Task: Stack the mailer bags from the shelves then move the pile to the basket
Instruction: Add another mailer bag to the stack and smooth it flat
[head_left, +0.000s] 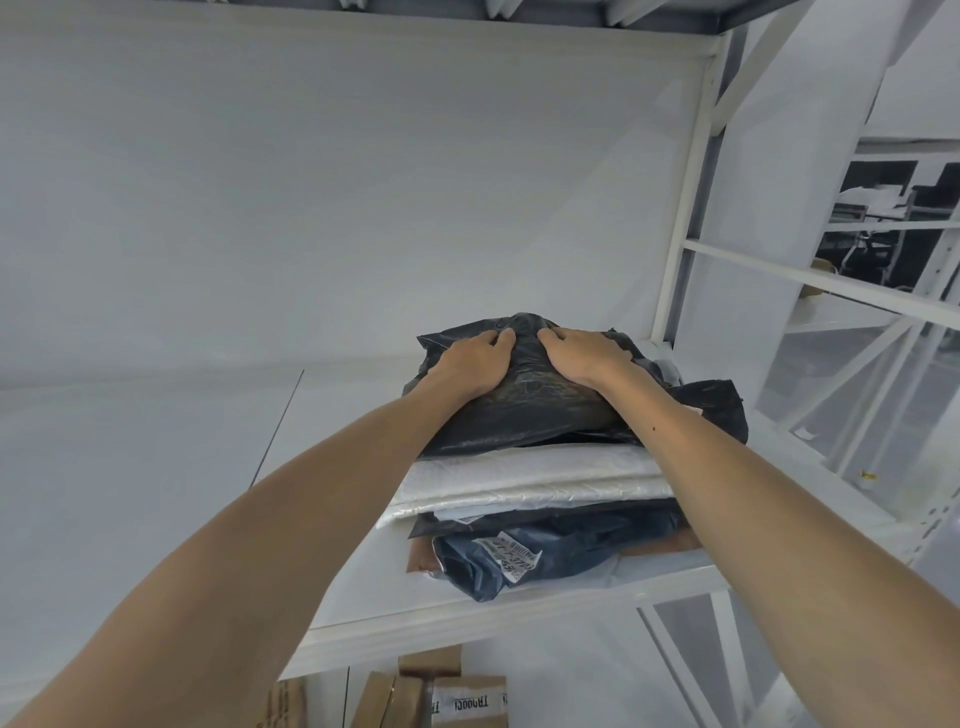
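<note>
Grabbing the top of the stack, lol
Gripping black mailer bag (524, 410) with left hand (475, 364) and right hand (587, 358), fingers (501, 340) curled into its far end; topping the pile (519, 483) near shelf (363, 545) front-right corner.

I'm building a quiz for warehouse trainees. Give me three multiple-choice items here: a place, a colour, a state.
1. Where does the pile lie? A in a basket; B on a white shelf; C on the floor.
2. What colour is the top mailer bag? A black; B white; C brown.
3. How is the top mailer bag handled? A untouched; B one hand on it; C both hands on it.
Answers: B, the white shelf lies under it; A, its plastic is black; C, left hand and right hand grip its top.
</note>
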